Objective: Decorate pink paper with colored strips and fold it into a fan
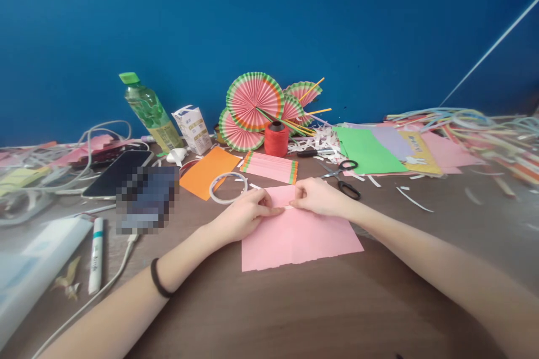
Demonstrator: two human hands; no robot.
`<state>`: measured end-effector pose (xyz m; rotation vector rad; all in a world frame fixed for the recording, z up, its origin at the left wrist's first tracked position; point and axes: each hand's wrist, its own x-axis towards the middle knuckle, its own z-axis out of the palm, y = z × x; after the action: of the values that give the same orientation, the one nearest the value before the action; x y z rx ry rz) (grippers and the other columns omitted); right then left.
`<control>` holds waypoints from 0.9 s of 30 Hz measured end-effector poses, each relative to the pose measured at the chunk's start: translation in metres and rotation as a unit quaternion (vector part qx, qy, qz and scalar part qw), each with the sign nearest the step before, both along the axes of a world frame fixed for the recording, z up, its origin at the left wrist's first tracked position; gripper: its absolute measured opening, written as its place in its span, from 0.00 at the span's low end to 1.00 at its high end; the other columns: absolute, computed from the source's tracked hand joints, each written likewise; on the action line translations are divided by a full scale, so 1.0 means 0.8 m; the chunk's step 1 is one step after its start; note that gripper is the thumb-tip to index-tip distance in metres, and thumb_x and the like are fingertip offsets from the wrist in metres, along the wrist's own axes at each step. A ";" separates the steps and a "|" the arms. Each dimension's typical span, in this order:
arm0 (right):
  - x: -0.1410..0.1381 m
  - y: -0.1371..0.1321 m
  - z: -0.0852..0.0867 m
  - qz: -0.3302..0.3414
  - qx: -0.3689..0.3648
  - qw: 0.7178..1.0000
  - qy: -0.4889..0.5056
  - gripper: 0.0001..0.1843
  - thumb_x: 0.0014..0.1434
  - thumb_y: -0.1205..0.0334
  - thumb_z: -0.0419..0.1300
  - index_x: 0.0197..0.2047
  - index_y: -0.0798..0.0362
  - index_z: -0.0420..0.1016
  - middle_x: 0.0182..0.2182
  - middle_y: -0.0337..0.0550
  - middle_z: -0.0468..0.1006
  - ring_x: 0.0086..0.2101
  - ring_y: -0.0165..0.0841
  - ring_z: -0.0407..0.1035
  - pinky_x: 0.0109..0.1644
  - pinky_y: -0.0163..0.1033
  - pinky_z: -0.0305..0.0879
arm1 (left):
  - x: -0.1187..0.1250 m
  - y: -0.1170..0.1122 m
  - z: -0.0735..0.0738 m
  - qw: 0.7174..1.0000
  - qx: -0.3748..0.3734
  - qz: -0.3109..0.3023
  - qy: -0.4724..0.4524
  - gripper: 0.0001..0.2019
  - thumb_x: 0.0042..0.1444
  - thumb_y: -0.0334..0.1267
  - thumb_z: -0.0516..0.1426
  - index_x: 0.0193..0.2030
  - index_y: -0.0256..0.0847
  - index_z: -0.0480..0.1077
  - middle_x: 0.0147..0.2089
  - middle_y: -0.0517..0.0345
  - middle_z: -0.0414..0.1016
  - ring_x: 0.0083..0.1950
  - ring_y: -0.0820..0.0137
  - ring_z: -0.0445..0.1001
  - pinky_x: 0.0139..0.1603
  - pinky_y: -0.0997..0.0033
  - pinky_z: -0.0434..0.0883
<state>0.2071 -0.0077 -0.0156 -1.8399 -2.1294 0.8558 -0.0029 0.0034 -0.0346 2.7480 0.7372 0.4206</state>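
Note:
A sheet of pink paper (303,238) lies on the table with a rough near edge and a faint crease down its middle. Over its far part, my left hand (248,213) and my right hand (315,196) meet almost fingertip to fingertip. Both are closed in a pinch on a narrow white strip (288,207), which looks like tape and rests against the paper. Just left of the sheet is a white tape roll (228,188), close to my left hand. Black-handled scissors (343,174) lie beyond my right wrist.
Behind the sheet are a pleated pink strip (269,167), a red thread spool (276,139) and round paper fans (255,102). Orange paper (210,171), a phone (147,199), a marker (96,255) and a green bottle (151,112) stand left. Green paper (368,151) lies right.

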 end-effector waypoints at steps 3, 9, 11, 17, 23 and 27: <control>0.003 0.002 0.002 0.018 0.025 0.999 -0.037 0.08 0.48 0.58 0.58 0.23 0.54 0.67 0.23 0.40 0.75 0.20 0.28 0.67 0.21 0.31 0.54 | 0.000 0.000 -0.001 1.000 -0.002 0.001 -0.002 0.15 0.61 0.39 0.46 0.48 0.52 0.71 0.35 0.55 0.65 0.37 0.71 0.63 0.39 0.70 0.62; 0.007 0.004 0.006 0.035 0.057 0.992 -0.110 0.14 0.47 0.50 0.59 0.24 0.53 0.66 0.24 0.41 0.74 0.25 0.32 0.67 0.23 0.32 0.51 | 0.001 0.001 -0.001 1.000 -0.008 0.005 0.004 0.15 0.61 0.39 0.47 0.47 0.51 0.72 0.35 0.54 0.65 0.38 0.70 0.63 0.39 0.70 0.62; 0.009 0.007 0.007 0.039 0.053 0.990 -0.127 0.16 0.46 0.48 0.59 0.24 0.53 0.65 0.23 0.40 0.73 0.26 0.33 0.66 0.23 0.33 0.50 | 0.000 0.001 0.000 1.000 -0.010 0.005 0.004 0.15 0.61 0.39 0.47 0.47 0.51 0.72 0.36 0.54 0.65 0.38 0.70 0.63 0.39 0.69 0.62; 0.027 0.021 0.008 0.056 0.013 0.989 -0.138 0.18 0.42 0.46 0.61 0.20 0.52 0.63 0.22 0.39 0.71 0.24 0.31 0.64 0.23 0.33 0.49 | 0.000 0.001 0.000 1.000 -0.022 0.003 -0.002 0.14 0.61 0.38 0.47 0.46 0.50 0.72 0.36 0.54 0.66 0.39 0.70 0.64 0.40 0.69 0.63; 0.035 0.025 0.008 0.061 0.003 0.990 -0.129 0.19 0.41 0.46 0.61 0.17 0.52 0.62 0.20 0.37 0.69 0.22 0.29 0.62 0.22 0.33 0.47 | -0.003 0.004 0.010 0.999 -0.047 0.008 0.014 0.17 0.58 0.29 0.46 0.48 0.46 0.71 0.38 0.55 0.68 0.41 0.70 0.66 0.42 0.71 0.64; 0.030 0.023 0.009 0.058 0.008 0.991 -0.118 0.19 0.42 0.46 0.61 0.18 0.52 0.61 0.20 0.36 0.69 0.22 0.29 0.62 0.22 0.33 0.48 | -0.010 0.012 0.026 0.990 0.022 0.136 0.036 0.13 0.55 0.28 0.46 0.41 0.39 0.69 0.38 0.54 0.71 0.41 0.68 0.68 0.44 0.67 0.64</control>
<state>0.2314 0.0105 -0.0087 -1.9089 -2.3973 0.6708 -0.0110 0.0128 -0.0138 2.7219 1.1407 0.3983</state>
